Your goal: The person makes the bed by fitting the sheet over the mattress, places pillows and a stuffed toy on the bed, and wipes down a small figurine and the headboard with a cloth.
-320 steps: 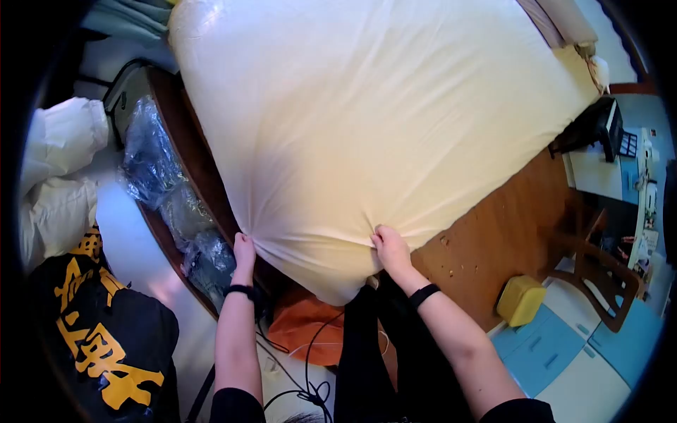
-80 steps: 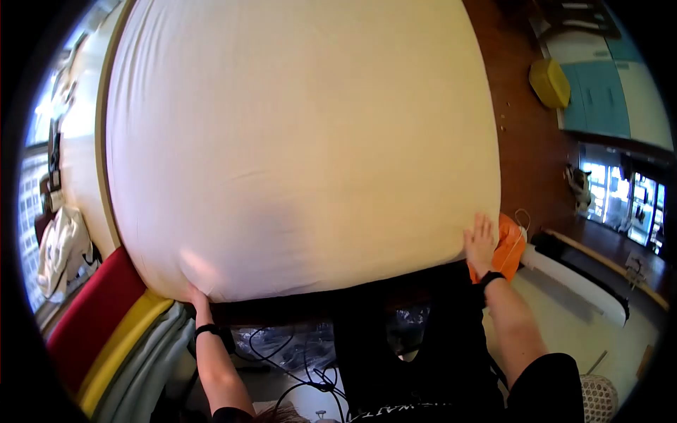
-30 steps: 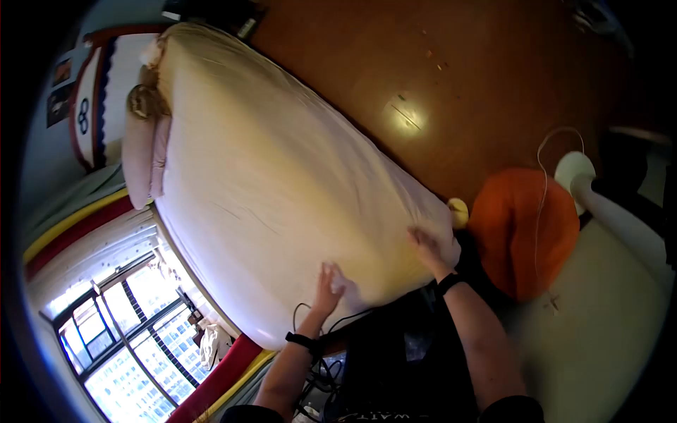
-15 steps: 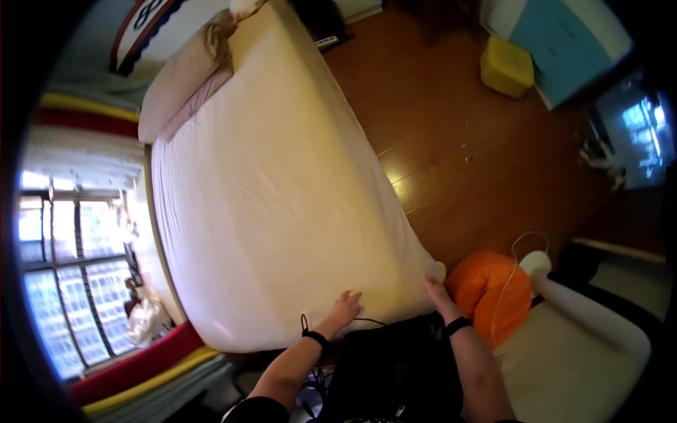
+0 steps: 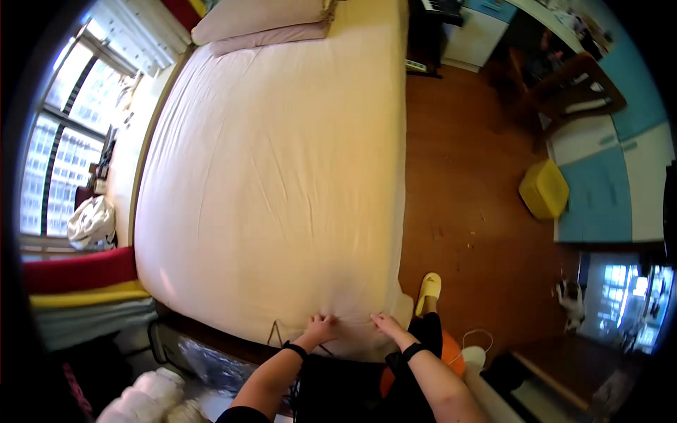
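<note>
A pale fitted bed sheet [image 5: 268,183] covers the mattress, with creases running along its middle. At the foot end, my left hand [image 5: 322,329] rests on the sheet, its fingers bent into the cloth. To its right, near the bed's corner, my right hand [image 5: 389,326] pinches the sheet with thumb and fingers. Between the two hands the cloth is ruffled and shaded. Dark bands circle both wrists. Folded pinkish bedding [image 5: 268,28] lies at the far end of the bed.
Right of the bed is a wooden floor [image 5: 458,155] with a yellow stool [image 5: 544,189] and a foot in a yellow slipper [image 5: 430,287]. An orange bundle [image 5: 451,352] sits by my right arm. A windowsill [image 5: 134,141] runs along the left. White bedding [image 5: 144,398] lies low at left.
The view has turned, so the bed now stands more upright in it. My right hand has moved from the bed's side corner onto the foot end, closer to my left hand, and closed on the sheet.
</note>
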`<action>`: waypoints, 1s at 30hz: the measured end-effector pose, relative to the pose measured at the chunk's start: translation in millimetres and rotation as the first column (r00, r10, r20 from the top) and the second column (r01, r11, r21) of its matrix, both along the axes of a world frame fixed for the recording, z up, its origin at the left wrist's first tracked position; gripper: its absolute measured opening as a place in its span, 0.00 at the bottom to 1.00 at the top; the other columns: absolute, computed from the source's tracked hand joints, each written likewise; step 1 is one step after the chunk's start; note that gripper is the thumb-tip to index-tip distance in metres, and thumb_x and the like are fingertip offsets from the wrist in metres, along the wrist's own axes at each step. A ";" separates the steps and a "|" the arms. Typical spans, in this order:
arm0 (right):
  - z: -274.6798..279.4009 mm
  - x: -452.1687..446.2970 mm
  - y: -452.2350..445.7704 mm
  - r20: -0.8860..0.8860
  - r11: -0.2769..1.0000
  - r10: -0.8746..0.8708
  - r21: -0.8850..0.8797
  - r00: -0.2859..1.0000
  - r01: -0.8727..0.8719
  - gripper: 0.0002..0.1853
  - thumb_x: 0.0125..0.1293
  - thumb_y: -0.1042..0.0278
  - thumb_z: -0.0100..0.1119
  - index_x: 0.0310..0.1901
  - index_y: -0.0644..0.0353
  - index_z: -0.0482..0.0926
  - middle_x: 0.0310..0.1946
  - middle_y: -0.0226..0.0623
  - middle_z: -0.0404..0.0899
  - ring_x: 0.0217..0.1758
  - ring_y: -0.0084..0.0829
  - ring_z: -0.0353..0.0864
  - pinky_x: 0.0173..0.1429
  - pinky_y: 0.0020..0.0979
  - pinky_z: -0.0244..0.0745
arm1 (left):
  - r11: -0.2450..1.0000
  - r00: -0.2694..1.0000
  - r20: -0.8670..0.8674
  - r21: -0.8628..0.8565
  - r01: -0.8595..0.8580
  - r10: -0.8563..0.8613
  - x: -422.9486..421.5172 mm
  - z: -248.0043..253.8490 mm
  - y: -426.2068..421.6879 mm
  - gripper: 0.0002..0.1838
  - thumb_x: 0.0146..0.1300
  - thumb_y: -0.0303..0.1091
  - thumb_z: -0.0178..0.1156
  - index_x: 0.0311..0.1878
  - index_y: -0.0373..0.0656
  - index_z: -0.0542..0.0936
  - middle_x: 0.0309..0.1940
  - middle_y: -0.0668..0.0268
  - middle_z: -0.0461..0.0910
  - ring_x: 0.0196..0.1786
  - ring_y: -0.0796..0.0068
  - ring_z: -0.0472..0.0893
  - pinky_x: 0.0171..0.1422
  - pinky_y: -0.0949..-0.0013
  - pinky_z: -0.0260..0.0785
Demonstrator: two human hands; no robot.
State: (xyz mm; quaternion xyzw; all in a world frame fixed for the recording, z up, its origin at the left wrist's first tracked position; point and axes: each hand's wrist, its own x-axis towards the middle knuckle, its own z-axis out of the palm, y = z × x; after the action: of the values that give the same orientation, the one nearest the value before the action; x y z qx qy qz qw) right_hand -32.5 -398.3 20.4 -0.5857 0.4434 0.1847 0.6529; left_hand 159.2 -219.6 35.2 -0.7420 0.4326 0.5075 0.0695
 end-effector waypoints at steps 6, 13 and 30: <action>12.2 5.1 -118.6 0.121 0.914 0.402 -0.103 0.908 -0.392 0.18 0.61 0.50 0.55 0.37 0.59 0.78 0.32 0.40 0.80 0.36 0.34 0.79 0.43 0.32 0.73 | 0.873 0.872 0.307 0.192 -0.449 0.381 -48.8 41.6 -43.6 0.44 0.39 0.61 0.69 0.51 0.35 0.66 0.56 0.42 0.60 0.60 0.46 0.61 0.63 0.52 0.57; -3.9 -75.4 -315.8 0.085 0.984 0.051 -0.172 0.995 -0.036 0.15 0.66 0.57 0.53 0.46 0.60 0.76 0.38 0.33 0.80 0.40 0.25 0.79 0.44 0.26 0.72 | 0.613 0.538 0.547 0.057 -0.788 0.641 -67.3 38.5 -83.8 0.53 0.30 0.50 0.78 0.54 0.30 0.58 0.56 0.42 0.59 0.61 0.44 0.59 0.63 0.55 0.59; 37.8 105.8 -274.2 0.340 0.773 0.450 -0.611 0.826 -0.170 0.23 0.62 0.60 0.53 0.56 0.61 0.70 0.54 0.48 0.72 0.57 0.43 0.72 0.62 0.37 0.64 | 0.304 0.226 0.522 -0.067 -0.950 0.823 -91.3 48.2 -183.3 0.71 0.34 0.51 0.76 0.70 0.40 0.34 0.67 0.31 0.35 0.69 0.32 0.44 0.71 0.50 0.45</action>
State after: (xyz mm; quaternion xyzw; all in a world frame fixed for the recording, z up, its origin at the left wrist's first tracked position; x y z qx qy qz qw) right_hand 73.3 -672.5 58.2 -0.8427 0.2000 0.0091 0.4997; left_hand 67.9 -402.9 83.4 -0.9326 -0.1772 0.3124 -0.0356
